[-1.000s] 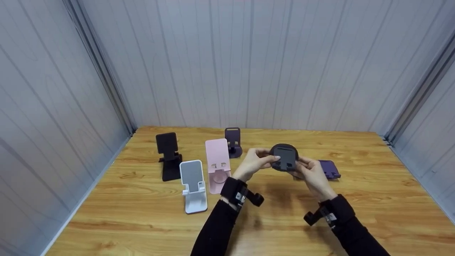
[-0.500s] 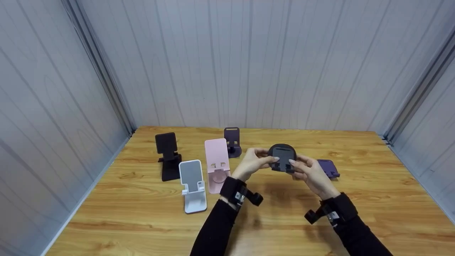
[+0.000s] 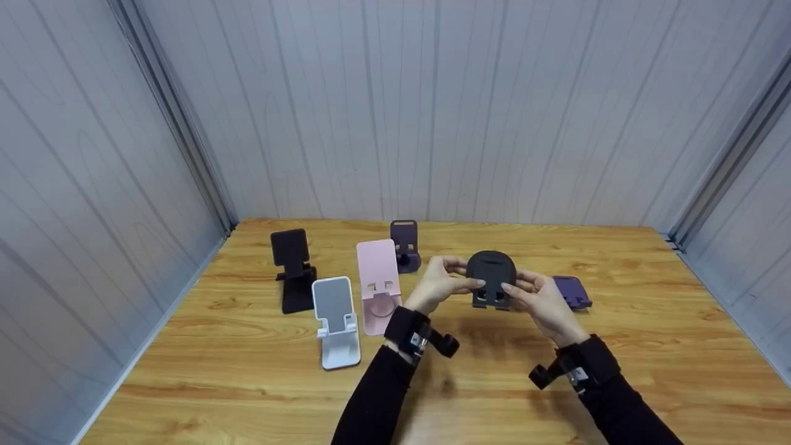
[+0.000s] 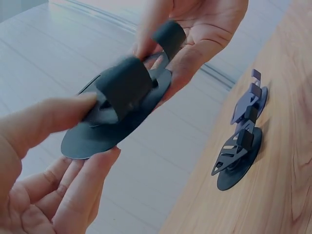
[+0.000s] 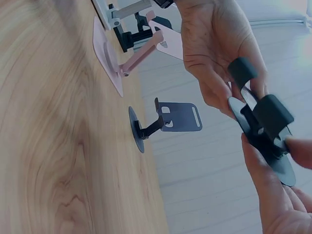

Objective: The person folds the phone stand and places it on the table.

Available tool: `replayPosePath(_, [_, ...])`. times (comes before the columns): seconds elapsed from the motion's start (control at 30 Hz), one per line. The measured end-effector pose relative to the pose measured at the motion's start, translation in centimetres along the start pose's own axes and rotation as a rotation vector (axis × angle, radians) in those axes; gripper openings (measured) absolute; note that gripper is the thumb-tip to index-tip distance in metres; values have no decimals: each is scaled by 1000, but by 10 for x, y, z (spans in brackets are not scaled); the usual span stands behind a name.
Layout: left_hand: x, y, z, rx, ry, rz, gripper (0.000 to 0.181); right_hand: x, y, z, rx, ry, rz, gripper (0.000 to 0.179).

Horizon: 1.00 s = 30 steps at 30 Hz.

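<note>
In the head view both hands hold a dark phone stand (image 3: 491, 272), with a round base and a hooked plate, raised over the table. The left hand (image 3: 442, 284) pinches its left side, thumb on the front. The right hand (image 3: 537, 300) grips the opposite side, thumb near the lower hooks. The left wrist view shows the stand (image 4: 124, 87) folded nearly flat, the left thumb (image 4: 58, 114) at one hook and fingers under the disc. In the right wrist view, the right hand (image 5: 278, 190) supports the disc from below, its thumb at a hook.
Left of the hands stand a black phone stand (image 3: 290, 250), a white one (image 3: 334, 309), a pink one (image 3: 378, 266) and a dark purple one (image 3: 404, 238). On the right lie a folded purple stand (image 3: 571, 292) and a dark round-based one (image 4: 236, 156).
The plate of the held stand has shifted downward against its round base, so its hooks sit lower. The right thumb has come round onto the plate's front. The other stands stay put.
</note>
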<state>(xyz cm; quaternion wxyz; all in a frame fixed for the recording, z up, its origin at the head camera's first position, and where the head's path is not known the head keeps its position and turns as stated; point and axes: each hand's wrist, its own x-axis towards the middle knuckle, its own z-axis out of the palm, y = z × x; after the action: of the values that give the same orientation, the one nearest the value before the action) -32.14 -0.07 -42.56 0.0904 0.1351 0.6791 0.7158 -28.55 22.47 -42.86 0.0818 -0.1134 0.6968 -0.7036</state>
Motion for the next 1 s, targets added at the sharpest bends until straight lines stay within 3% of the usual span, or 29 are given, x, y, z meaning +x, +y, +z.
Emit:
replayPosePath(0.27, [-2, 0, 2, 12, -6, 26, 23, 0, 0, -1, 11, 13, 2, 56])
replayPosePath(0.43, [-4, 4, 5, 81, -23, 46, 44, -3, -7, -7, 45, 9, 11, 61])
replayPosePath(0.53, [-4, 9, 9, 157, -16, 93, 51, -5, -13, -14, 84, 27, 1, 55])
replayPosePath(0.67, [-6, 13, 15, 305, 8, 170, 52, -8, -17, -28, 152, 67, -1, 26])
replayPosePath(0.73, [-8, 15, 18, 394, 24, 191, 54, -11, -18, -36, 158, 78, 12, 22])
replayPosePath(0.87, [-13, 19, 22, 537, 49, 252, 57, -18, -16, -55, 96, 69, 48, 53])
replayPosePath(1.0, [-15, 20, 26, 595, 83, 384, 55, -27, -8, -73, 45, 26, 74, 70])
